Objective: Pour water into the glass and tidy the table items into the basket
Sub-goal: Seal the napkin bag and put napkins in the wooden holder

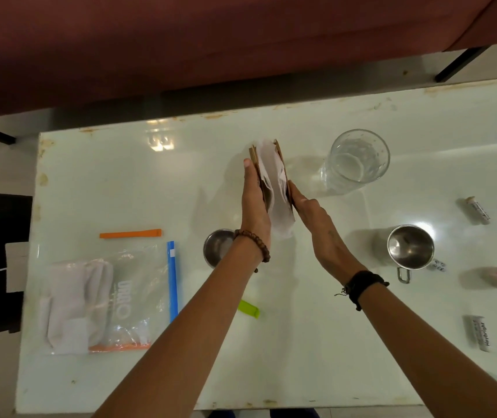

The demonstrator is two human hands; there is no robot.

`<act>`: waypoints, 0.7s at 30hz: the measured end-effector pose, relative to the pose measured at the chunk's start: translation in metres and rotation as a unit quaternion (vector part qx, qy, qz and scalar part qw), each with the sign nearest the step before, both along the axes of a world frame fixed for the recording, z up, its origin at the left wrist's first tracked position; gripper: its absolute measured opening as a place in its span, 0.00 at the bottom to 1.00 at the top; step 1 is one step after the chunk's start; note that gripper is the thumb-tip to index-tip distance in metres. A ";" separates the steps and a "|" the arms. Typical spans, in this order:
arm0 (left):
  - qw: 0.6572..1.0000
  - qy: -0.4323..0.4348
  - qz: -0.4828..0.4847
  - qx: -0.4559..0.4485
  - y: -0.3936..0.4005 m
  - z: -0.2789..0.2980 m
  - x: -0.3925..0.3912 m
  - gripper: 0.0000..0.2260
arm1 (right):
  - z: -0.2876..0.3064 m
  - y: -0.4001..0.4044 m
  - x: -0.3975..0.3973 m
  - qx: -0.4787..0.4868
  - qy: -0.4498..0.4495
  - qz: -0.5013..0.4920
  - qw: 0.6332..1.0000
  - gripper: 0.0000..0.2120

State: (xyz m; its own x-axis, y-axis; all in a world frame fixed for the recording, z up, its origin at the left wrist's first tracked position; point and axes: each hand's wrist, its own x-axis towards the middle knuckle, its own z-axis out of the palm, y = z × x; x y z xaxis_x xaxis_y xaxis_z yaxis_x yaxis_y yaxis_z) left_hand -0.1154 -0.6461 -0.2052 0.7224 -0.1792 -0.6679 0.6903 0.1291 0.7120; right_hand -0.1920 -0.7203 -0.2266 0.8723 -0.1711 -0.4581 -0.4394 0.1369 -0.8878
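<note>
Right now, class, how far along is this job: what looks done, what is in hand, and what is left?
Done: the glass already holds water. In hand: the left hand and right hand press flat against the sides of a brown holder with white paper in it. Left: the tubes, clips, cups and bag lie on the table; no basket is in view.
</note>
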 end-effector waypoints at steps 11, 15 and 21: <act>1.000 -0.017 -0.013 -0.003 0.008 -0.011 -0.002 0.24 | -0.007 0.002 -0.003 0.000 -0.002 0.010 1.000 0.19; 0.999 -0.031 -0.040 0.005 0.013 -0.010 -0.006 0.24 | -0.007 0.004 -0.004 -0.011 0.000 0.008 1.000 0.19; 0.995 -0.073 -0.062 -0.030 0.025 0.010 -0.018 0.26 | -0.004 0.009 -0.005 -0.062 -0.015 -0.012 0.998 0.20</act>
State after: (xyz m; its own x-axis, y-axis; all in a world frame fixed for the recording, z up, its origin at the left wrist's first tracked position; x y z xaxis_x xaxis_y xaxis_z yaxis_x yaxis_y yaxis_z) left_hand -0.1330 -0.6213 -0.1954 0.7811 -0.3089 -0.5427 0.5931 0.0950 0.7995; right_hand -0.1972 -0.7118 -0.2302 0.8801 -0.2468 -0.4056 -0.4101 0.0351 -0.9114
